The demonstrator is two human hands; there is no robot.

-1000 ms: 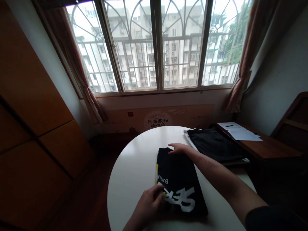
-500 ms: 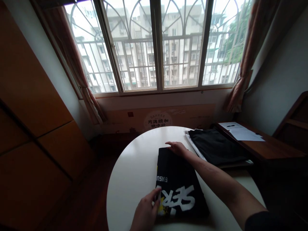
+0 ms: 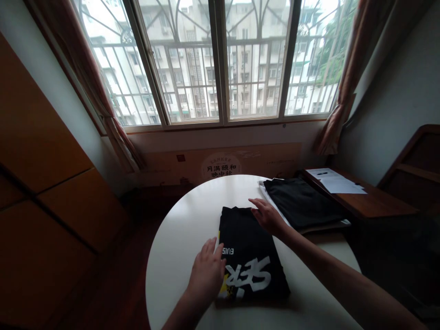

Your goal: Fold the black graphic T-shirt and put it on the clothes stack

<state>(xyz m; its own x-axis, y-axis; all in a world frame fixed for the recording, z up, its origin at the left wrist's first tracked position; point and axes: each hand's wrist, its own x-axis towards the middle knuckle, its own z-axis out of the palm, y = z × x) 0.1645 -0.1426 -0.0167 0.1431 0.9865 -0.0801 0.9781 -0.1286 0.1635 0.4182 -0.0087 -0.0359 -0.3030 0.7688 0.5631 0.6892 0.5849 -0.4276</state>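
Note:
A folded black T-shirt (image 3: 250, 243) with white lettering and a yellow patch lies flat on the round white table (image 3: 178, 238). Over its left edge is my left hand (image 3: 208, 266), fingers extended and holding nothing. At the shirt's far right corner, my right hand (image 3: 268, 215) has its fingers stretched out and grips nothing. Whether either hand touches the cloth I cannot tell.
Another pile of folded dark cloth (image 3: 302, 201), with white fabric beneath, lies at the table's right back. Beyond it, papers (image 3: 337, 181) rest on a brown wooden surface (image 3: 385, 201). A barred window (image 3: 223, 68) and curtains stand behind.
My left hand has let go of the shirt's near left edge and moved forward with its fingers opened. My right hand has shifted slightly right from the far edge. The view has tilted down slightly.

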